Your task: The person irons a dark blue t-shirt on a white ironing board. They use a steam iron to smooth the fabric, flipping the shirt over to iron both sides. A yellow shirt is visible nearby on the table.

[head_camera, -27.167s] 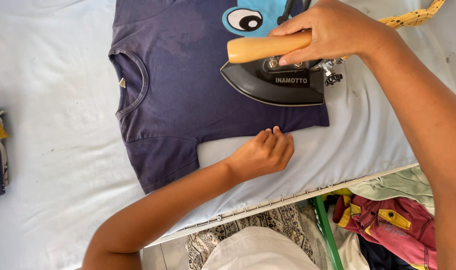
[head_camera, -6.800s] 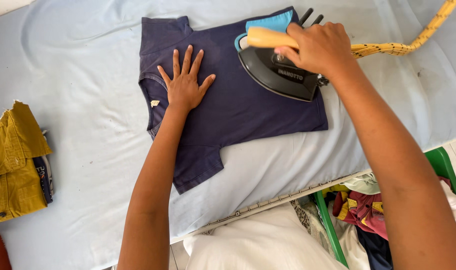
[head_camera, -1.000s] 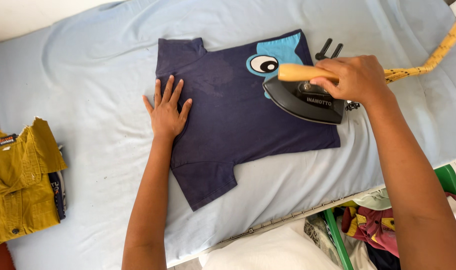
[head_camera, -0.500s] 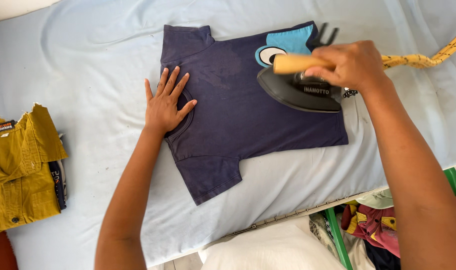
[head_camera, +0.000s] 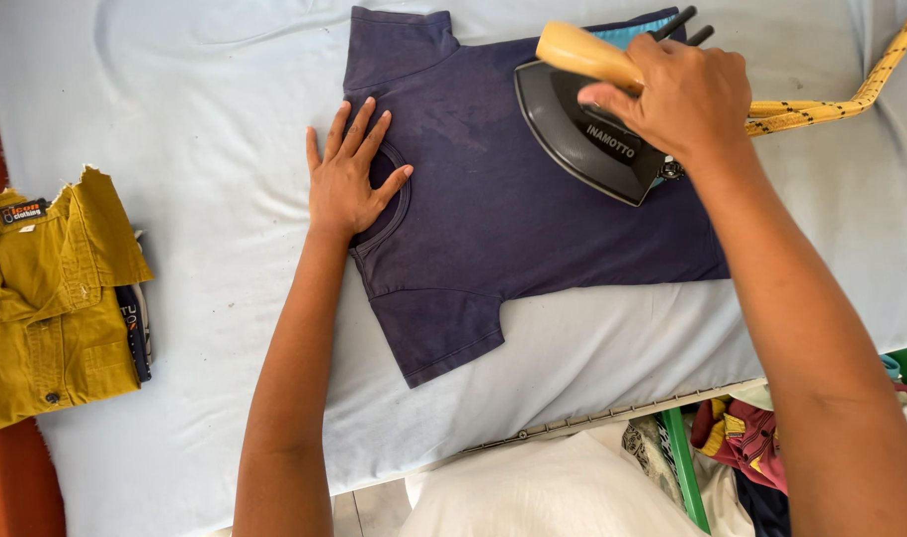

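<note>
At the far left of the bench (head_camera: pixel 175 89), which is covered in a pale blue sheet, a folded mustard-yellow shirt (head_camera: pixel 46 308) lies on top of a darker folded garment (head_camera: pixel 135 333) whose edge just shows at its right side. Further right, the person's left hand (head_camera: pixel 349 179) lies flat with fingers spread, palm down on the collar of a navy blue T-shirt (head_camera: pixel 493 219); it grips nothing, only presses the fabric. The T-shirt is laid out flat in the middle of the bench, neck toward the left, one short sleeve pointing down toward the near edge. On its upper right part sits a black iron (head_camera: pixel 587 139), its soleplate on the cloth. The right hand (head_camera: pixel 677 94) is closed around the iron's wooden handle (head_camera: pixel 582 52). A yellow braided cord (head_camera: pixel 851 94) runs from behind that hand off to the upper right corner. Below the bench's near edge, at the lower right, a heap of mixed coloured clothes (head_camera: pixel 742 447) is visible.
</note>
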